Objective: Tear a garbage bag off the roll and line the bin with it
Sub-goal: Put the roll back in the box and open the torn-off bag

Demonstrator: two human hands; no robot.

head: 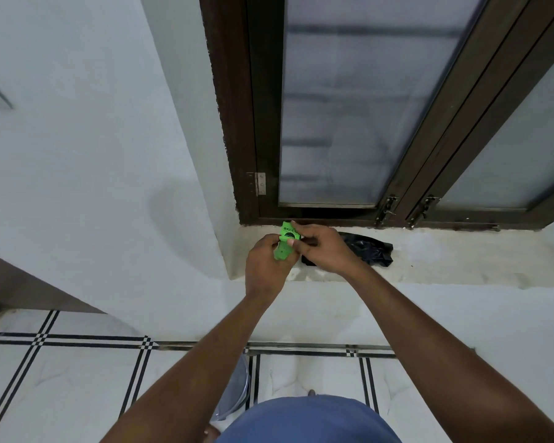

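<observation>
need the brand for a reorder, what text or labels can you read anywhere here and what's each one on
"BEC": black capitals on the green packet held by the left hand and right hand; the right hand's fingers cover the rest of the word.
Black round mark below those letters: its small print is too blurred to read.
Black garbage bag on the window sill: no readable text.

Both forearms are bare, no sleeves or watch showing, and there's a blue shirt (307, 420) at the bottom edge.
</observation>
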